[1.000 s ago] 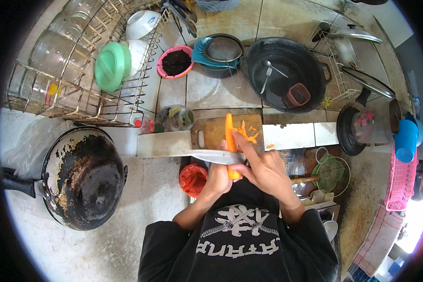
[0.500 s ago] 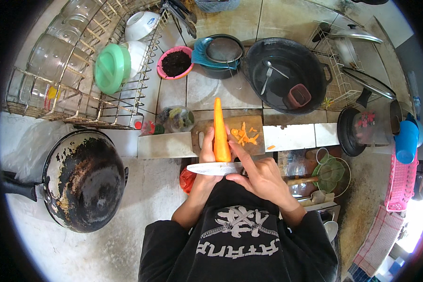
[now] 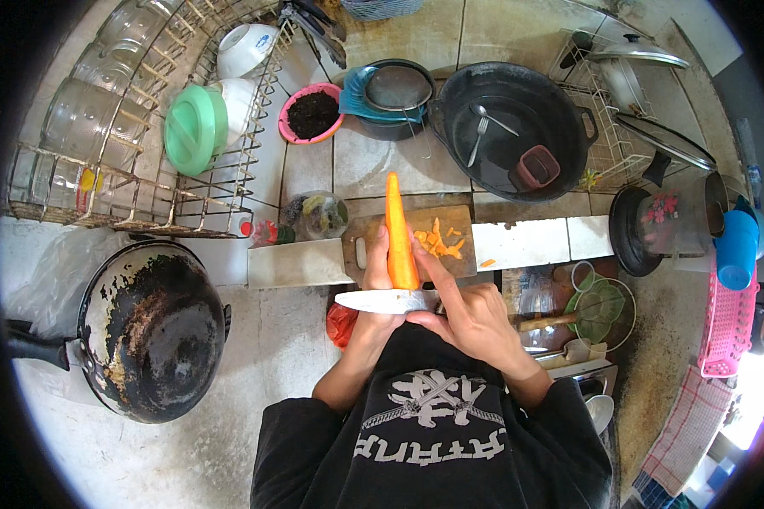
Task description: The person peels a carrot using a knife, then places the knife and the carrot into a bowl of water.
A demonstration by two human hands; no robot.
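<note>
An orange carrot (image 3: 398, 225) points away from me, its thin end far and its thick end near. My left hand (image 3: 377, 276) is closed around the carrot's left side and lower part. In my right hand (image 3: 471, 310) is a knife, gripped at the handle, which the fingers mostly cover. The pale knife blade (image 3: 386, 302) lies crosswise at the carrot's thick end, pointing left. My right index finger reaches along the carrot's right side. Beyond the hands, a wooden cutting board (image 3: 365, 229) bears several orange carrot peelings (image 3: 440, 241).
A large black basin (image 3: 484, 85) with a fork, a spoon and a small red container stands at the back. Left are a wire dish rack (image 3: 144, 182) and a blackened wok (image 3: 157, 331). A pink bowl (image 3: 286, 127) of dark stuff sits behind the board.
The view has shifted slightly. Both hands keep their hold, and the knife blade stays at the carrot's thick end.
</note>
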